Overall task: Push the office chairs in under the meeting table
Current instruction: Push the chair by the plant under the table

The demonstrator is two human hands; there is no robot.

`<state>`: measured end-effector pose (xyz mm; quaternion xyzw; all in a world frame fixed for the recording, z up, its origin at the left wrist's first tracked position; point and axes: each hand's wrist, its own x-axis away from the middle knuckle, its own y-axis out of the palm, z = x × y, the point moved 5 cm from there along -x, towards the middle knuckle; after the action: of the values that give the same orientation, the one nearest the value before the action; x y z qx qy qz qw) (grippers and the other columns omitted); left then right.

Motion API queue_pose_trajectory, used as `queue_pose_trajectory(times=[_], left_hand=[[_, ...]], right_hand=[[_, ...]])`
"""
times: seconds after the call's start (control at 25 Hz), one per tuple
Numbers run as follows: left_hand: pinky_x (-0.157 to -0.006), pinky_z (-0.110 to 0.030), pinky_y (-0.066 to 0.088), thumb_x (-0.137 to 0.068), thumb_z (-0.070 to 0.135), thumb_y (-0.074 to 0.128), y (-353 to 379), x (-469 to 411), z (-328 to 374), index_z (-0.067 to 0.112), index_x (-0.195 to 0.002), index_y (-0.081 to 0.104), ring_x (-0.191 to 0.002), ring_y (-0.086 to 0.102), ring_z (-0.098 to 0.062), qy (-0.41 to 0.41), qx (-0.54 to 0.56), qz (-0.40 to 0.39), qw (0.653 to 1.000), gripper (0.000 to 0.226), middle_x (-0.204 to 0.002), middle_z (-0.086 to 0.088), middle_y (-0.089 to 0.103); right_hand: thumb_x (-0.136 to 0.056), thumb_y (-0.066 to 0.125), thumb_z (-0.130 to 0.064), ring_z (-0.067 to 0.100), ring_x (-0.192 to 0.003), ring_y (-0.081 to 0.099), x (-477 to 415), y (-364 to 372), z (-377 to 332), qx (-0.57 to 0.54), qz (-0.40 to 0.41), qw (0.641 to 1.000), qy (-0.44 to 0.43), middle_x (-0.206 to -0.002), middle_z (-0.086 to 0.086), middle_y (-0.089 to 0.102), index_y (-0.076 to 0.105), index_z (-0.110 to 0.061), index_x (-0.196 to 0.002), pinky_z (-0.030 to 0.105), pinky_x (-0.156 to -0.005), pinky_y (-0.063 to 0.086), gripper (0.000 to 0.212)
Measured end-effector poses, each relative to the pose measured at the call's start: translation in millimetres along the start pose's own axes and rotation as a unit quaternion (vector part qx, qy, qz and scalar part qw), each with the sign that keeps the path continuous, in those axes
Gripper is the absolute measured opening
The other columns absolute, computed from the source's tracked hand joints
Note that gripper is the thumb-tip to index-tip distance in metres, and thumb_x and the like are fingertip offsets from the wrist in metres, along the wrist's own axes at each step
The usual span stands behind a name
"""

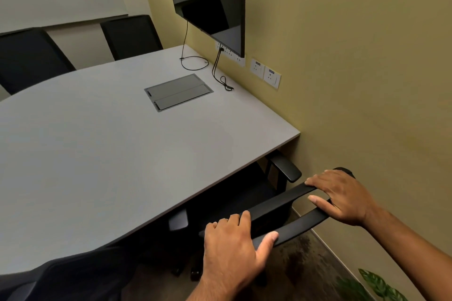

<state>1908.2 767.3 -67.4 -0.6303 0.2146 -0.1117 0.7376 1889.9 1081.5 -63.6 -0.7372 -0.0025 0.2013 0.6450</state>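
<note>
A black office chair (288, 205) stands at the near right corner of the grey meeting table (102, 154), its seat partly under the tabletop. My left hand (234, 249) grips the left part of its backrest top. My right hand (342, 195) grips the right part of the same backrest. One armrest (286, 168) shows just past the table edge, the other (178, 220) sits under it. Another black chair (73, 276) is at the bottom left by the table's near edge. Two black chairs (132, 36) (29, 58) stand at the far side.
A yellow wall (354, 80) runs close on the right, with sockets (265, 72) and a dark screen (210, 0) above the table. Cables (220, 73) and a flush cable box (178, 91) lie on the tabletop. A plant (381, 286) stands at the bottom right.
</note>
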Motion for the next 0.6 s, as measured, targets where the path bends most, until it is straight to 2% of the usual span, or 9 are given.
queue_pose_trajectory(times=[0.24,0.4,0.52,0.6], left_hand=[[-0.076,-0.044,0.055,-0.094,0.096,0.013,5,-36,5,0.025,-0.125,0.074,-0.084,0.071,-0.021,-0.060,-0.010,-0.012,0.998,0.098,-0.095,0.005,0.076],[-0.066,-0.042,0.054,-0.096,0.094,0.024,7,-60,12,0.028,-0.101,0.074,-0.067,0.062,-0.015,-0.117,-0.020,-0.019,0.993,0.083,-0.074,0.010,0.065],[-0.068,-0.041,0.053,-0.095,0.095,0.020,6,-80,19,0.027,-0.095,0.072,-0.067,0.061,-0.013,-0.154,-0.029,-0.007,0.988,0.086,-0.073,0.010,0.064],[-0.072,-0.042,0.054,-0.094,0.095,0.017,8,-94,19,0.027,-0.097,0.074,-0.071,0.063,-0.014,-0.168,-0.026,-0.006,0.985,0.089,-0.076,0.009,0.067]], right_hand=[[-0.105,0.031,-0.071,0.018,-0.106,0.073,-41,8,33,-0.010,-0.010,0.999,-0.032,-0.114,-0.005,0.080,0.077,-0.021,-0.119,0.046,-0.096,0.057,0.070],[-0.104,0.029,-0.073,0.017,-0.104,0.073,-71,17,59,-0.017,-0.022,0.998,-0.055,-0.110,-0.007,0.080,0.078,-0.022,-0.118,0.046,-0.096,0.056,0.072],[-0.103,0.028,-0.073,0.019,-0.104,0.073,-97,24,78,-0.017,-0.029,0.996,-0.078,-0.111,-0.006,0.080,0.078,-0.021,-0.120,0.046,-0.097,0.055,0.074],[-0.103,0.025,-0.075,0.020,-0.100,0.073,-115,28,88,-0.020,-0.035,0.995,-0.089,-0.107,-0.004,0.080,0.078,-0.021,-0.118,0.043,-0.092,0.055,0.077]])
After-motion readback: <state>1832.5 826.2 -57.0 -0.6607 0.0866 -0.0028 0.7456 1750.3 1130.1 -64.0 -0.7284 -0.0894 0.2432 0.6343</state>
